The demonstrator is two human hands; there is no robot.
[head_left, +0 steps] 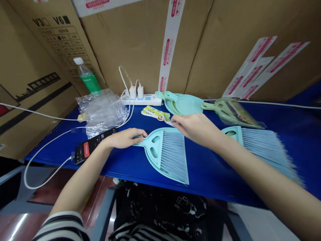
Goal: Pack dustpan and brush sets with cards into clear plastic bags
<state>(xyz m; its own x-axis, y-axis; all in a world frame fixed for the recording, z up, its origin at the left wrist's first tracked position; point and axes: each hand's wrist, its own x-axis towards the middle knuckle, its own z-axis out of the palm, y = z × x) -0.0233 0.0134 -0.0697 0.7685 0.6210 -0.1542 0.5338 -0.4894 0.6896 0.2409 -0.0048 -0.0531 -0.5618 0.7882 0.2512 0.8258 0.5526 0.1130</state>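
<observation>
My left hand (129, 137) is closed on the handle end of a turquoise hand brush (155, 147), which lies bristles to the right on a matching dustpan (156, 167). The fingers of my right hand (192, 127) are pinched at the end of a yellow-green printed card (166, 117), just above the dustpan's far edge. My fingers hide the end of that card. More such printed cards (151, 112) lie beside it on the blue table. To the right, partly behind my right forearm, lies another turquoise brush (265, 147).
Along the back are turquoise dustpans (190, 103), a green bagged brush set (233, 112) and a power strip (147, 99) with chargers. Clear plastic bags (102, 108), a bottle (87, 78), a phone (92, 145) and white cables (47, 134) occupy the left. Cardboard boxes (140, 43) wall off the back.
</observation>
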